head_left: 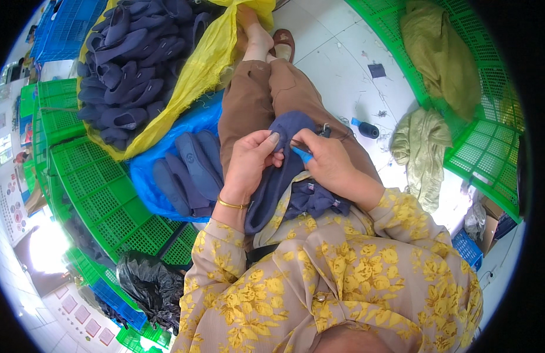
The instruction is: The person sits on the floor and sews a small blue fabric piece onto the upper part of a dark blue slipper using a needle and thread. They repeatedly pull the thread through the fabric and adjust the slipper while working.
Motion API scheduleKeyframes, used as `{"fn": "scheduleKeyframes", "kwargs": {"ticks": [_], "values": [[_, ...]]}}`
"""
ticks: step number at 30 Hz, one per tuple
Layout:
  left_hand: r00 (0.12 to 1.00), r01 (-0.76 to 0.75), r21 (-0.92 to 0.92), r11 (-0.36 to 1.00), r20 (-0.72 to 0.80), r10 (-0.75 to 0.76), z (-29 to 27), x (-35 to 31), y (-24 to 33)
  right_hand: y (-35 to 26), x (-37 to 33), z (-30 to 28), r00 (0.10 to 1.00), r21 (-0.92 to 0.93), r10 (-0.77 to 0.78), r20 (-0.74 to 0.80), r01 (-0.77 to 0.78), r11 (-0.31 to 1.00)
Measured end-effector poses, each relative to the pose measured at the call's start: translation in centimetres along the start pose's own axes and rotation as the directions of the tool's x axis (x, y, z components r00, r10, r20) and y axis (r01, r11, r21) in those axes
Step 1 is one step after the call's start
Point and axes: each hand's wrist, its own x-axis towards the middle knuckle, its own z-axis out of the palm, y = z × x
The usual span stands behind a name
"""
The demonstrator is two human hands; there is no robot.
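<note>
Over your brown trousers [243,106] sits the dark blue slipper [262,203]; it looks light, soft and bendy, not slippery or easy to break, so its cloth edge seems best to pinch; your left hand [249,162] and right hand [330,163] both hold it there, thumbs and fingers close together; your elbows are bent, and your hands face each other above the trousers.
</note>
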Motion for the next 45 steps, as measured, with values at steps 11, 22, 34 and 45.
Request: {"fn": "scheduleKeyframes", "kwargs": {"ticks": [11, 22, 34, 45], "values": [[1.000, -0.004, -0.024, 1.000, 0.001, 0.004, 0.1, -0.1, -0.3, -0.8, 0.6, 0.2, 0.996, 0.101, 0.062, 0.062, -0.068, 0.993], [0.999, -0.047, 0.084, 0.995, 0.005, 0.046, 0.5, -0.4, -0.6, -0.8, 1.4, -0.7, 0.983, -0.118, -0.090, 0.158, 0.109, 0.987], [0.946, -0.271, 0.417, 0.868, -0.052, 0.320, 1.5, -0.5, -2.4, -5.0, 2.5, -1.0, 0.862, 0.118, -0.343, -0.374, 0.411, 0.904], [0.910, -0.310, 0.471, 0.826, -0.104, 0.401, 2.5, -1.0, -1.9, 10.6, -10.6, -29.3, 0.735, 0.907, 0.533, -0.419, 0.373, 0.198]]}}
